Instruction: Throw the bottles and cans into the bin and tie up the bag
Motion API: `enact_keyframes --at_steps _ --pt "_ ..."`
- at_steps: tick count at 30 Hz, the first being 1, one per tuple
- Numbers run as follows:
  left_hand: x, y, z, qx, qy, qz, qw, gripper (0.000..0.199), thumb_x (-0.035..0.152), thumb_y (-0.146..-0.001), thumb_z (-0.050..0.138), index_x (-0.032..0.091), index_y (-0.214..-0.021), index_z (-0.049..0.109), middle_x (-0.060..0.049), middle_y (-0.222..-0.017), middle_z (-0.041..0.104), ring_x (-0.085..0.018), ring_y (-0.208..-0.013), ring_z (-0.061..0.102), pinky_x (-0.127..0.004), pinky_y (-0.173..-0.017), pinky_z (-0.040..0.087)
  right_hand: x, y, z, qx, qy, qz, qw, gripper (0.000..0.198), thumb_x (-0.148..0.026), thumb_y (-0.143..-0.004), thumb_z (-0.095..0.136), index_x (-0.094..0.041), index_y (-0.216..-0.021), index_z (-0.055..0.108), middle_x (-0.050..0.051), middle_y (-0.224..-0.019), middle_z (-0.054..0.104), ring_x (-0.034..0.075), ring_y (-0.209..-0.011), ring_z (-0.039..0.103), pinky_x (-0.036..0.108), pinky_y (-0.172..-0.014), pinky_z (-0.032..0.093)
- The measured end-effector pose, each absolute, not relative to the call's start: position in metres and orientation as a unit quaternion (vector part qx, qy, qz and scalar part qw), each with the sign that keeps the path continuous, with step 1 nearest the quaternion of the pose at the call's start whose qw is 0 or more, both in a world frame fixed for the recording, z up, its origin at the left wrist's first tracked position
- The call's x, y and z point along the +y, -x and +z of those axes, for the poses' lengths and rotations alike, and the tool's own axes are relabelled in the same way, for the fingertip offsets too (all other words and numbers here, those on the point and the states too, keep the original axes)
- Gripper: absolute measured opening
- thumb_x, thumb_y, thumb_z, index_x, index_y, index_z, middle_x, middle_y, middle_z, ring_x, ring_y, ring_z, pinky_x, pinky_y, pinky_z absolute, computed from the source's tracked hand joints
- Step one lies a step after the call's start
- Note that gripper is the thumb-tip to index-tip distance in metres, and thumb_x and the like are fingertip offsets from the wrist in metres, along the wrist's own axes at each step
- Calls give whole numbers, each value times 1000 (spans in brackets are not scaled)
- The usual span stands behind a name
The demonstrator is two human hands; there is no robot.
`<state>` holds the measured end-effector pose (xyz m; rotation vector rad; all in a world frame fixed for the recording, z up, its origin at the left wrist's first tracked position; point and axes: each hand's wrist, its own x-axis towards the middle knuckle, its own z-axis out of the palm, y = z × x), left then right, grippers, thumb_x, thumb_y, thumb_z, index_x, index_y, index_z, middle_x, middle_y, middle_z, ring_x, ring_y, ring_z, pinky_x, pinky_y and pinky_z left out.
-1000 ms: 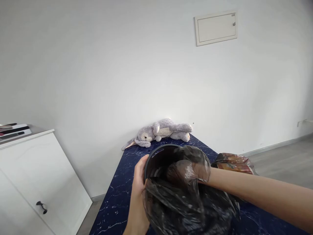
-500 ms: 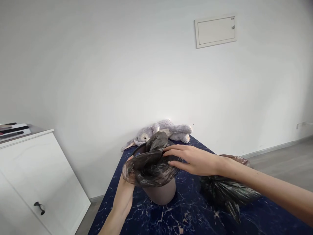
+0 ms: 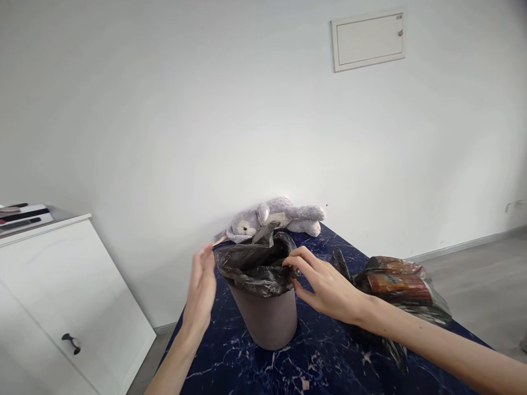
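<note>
A grey-brown trash bin (image 3: 265, 321) stands upright on the table, with a thin black trash bag (image 3: 255, 277) in its mouth and folded over the rim. A crumpled peak of the bag sticks up at the back. My left hand (image 3: 201, 288) is at the left of the rim, fingers stretched out, by the bag's edge; whether it touches is hard to tell. At the right side of the rim, my right hand (image 3: 325, 285) has its curled fingers and thumb on the edge of the bag.
Behind the bin, a grey plush bunny (image 3: 275, 216) lies against the wall. A filled black bag (image 3: 395, 285) sits on the dark blue marbled table (image 3: 230, 362) at the right, partly behind my right forearm. A white cabinet (image 3: 69, 296) stands on the left.
The bag's edge has gone down around the bin's rim, showing more of the bin. My left hand has come out from under the bag to the left; my right hand has shifted slightly lower right.
</note>
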<state>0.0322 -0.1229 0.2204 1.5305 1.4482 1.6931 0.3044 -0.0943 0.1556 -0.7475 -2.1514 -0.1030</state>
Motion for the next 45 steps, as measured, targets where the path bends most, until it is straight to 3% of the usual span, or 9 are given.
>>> enact_keyframes --at_steps 4,8,13,17,22,28,35,40,45 --pt "-135 -42 251 526 -596 600 88 41 63 -103 45 28 -121 57 -8 -138 64 -30 -139 56 -47 -120 40 -101 -304 140 -874 266 -52 403 53 -12 -102 47 -22 -152 37 14 -122 66 28 -101 69 42 -80 61" --pt "-145 -56 268 580 -671 463 -4 64 64 -84 71 26 -132 50 -8 -121 69 -32 -118 65 -43 -101 50 -103 -302 132 -883 241 -53 400 53 -13 -103 46 -20 -154 37 11 -112 70 26 -91 68 40 -76 57" --pt "-134 -42 261 588 -673 449 -3 29 48 -92 61 27 -112 61 1 -80 71 -23 -78 66 -34 -76 49 -99 -302 144 -823 255 53 505 18 -21 -104 49 -24 -119 60 2 -86 71 19 -74 66 33 -69 51" --pt "-111 -12 244 625 -591 502 90 33 41 -91 60 27 -121 59 5 -71 64 -18 -60 57 -28 -58 41 -71 -298 171 -722 362 122 577 19 -36 -106 48 -24 -101 63 5 -93 72 21 -82 67 35 -80 53" --pt "-74 18 216 681 -516 488 179 46 40 -84 62 22 -126 53 2 -72 69 -23 -70 69 -28 -61 48 -11 -286 193 -691 449 265 501 59 -48 -92 71 -16 -139 56 19 -135 65 29 -114 68 39 -93 55" --pt "-63 49 191 716 -522 414 210 62 53 -73 73 16 -120 53 -3 -66 71 -26 -56 66 -33 -54 48 35 -284 188 -698 445 334 452 45 -63 -87 75 -19 -97 74 12 -105 77 28 -98 71 36 -81 54" --pt "-51 50 214 655 -571 467 164 66 67 -94 53 22 -141 47 -18 -147 62 -29 -131 63 -37 -100 52 39 -291 183 -749 356 334 447 57 -71 -74 82 -20 -98 71 1 -80 67 17 -72 58 30 -66 45" --pt "-34 32 228 628 -609 434 214 55 65 -76 79 19 -107 74 -11 -113 80 -34 -110 72 -33 -84 55 49 -286 180 -731 337 355 475 53 -72 -77 79 -21 -86 66 -5 -65 55 14 -62 50 28 -62 41" --pt "-12 25 220 643 -573 457 221 54 70 -75 75 16 -85 76 -8 -72 77 -34 -84 75 -35 -67 56 74 -276 165 -635 437 390 505 39 -58 -97 67 -18 -98 64 -5 -71 59 11 -59 53 25 -57 44"
